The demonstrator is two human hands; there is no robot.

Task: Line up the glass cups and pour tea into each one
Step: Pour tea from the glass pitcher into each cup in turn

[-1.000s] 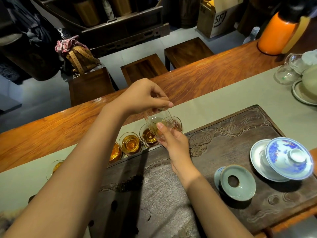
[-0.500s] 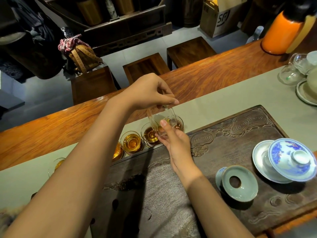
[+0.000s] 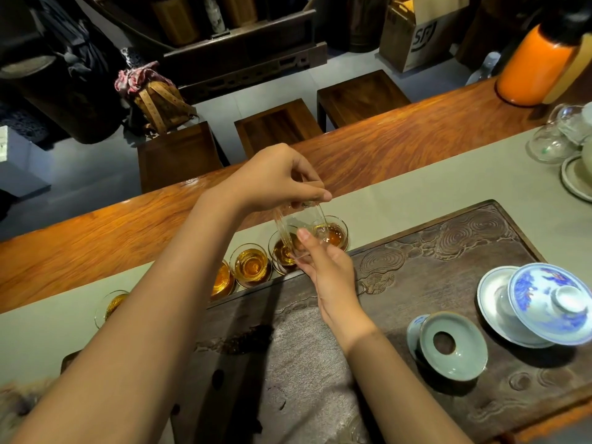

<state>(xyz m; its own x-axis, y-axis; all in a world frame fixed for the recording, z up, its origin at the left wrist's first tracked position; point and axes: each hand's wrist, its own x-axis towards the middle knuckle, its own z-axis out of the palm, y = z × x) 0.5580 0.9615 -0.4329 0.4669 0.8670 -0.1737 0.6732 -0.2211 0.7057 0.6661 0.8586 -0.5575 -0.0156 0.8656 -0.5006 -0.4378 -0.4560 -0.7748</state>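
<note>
Your left hand (image 3: 275, 177) pinches the top of the glass pitcher (image 3: 296, 233) from above; your right hand (image 3: 330, 277) props its lower end with straight fingertips. The pitcher is tipped, its long axis slanting down from your left hand toward your right hand, its mouth above the end cup (image 3: 331, 233). That cup sits just beyond your right fingertips, nearer that hand. 5 cups (image 3: 251, 265) show, running left under your left forearm. All hold amber tea; the pitcher looks nearly empty, though glare obscures it.
</note>
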